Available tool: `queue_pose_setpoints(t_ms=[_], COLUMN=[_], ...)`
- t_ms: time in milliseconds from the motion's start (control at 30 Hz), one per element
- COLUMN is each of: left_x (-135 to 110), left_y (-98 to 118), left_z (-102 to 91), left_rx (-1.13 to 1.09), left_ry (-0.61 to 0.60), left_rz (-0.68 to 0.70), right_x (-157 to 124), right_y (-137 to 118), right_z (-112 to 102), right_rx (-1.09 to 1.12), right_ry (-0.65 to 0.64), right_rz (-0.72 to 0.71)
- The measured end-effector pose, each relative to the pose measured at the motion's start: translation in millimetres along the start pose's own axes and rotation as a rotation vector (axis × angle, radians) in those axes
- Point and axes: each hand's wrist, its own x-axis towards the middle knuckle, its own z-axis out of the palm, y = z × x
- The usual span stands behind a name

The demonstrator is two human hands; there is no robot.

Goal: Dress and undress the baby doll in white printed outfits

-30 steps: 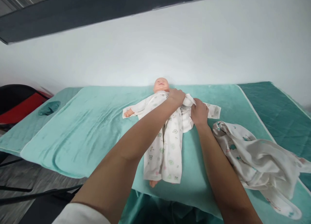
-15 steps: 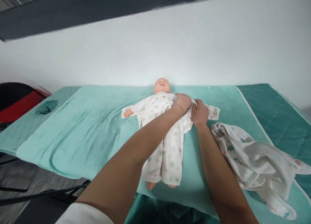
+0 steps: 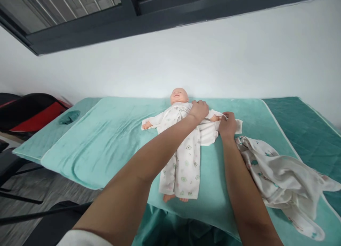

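A baby doll (image 3: 179, 95) lies on its back, its head toward the wall. It wears a white printed baby garment (image 3: 188, 160) down to its ankles; the bare feet show below. My left hand (image 3: 199, 110) rests at the doll's shoulder on the right, fingers curled on the cloth there. Beside the doll's small hand, my right hand (image 3: 228, 125) pinches a white sleeve edge. The doll's forearm shows partly between my two hands. A plain white flap of the garment spreads below it, and a sleeve end (image 3: 238, 126) sticks out past my right hand.
A crumpled white printed baby garment (image 3: 282, 175) lies right of my right forearm. The bed has a light green cover (image 3: 90, 139) with a hole (image 3: 69, 117) at the left end. Black and red chairs (image 3: 34, 112) stand left. Behind is a wall below a dark window frame (image 3: 160, 18).
My right hand has moved right, drawing the sleeve edge outward, and the doll's forearm now shows. My left hand stays at the shoulder. The view has tilted up, showing more window.
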Motion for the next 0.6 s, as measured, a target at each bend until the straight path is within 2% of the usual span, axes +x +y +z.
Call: queue_pose_setpoints(t_ms=[300, 500, 600], left_x=[-13, -5, -2], left_y=[-18, -11, -1], left_z=[-8.1, -2.8, 5.3], left_rx=[0.047, -0.033, -0.074], left_ry=[0.052, 0.051, 0.024], left_rz=[-0.029, -0.042, -0.065], right_x=[10, 12, 13], right_y=[8, 18, 22], right_z=[1, 6, 2], right_rx=[0.143, 0.299, 0.46], right_ry=[0.053, 0.001, 0.07], right_rz=[0.081, 0.022, -0.056])
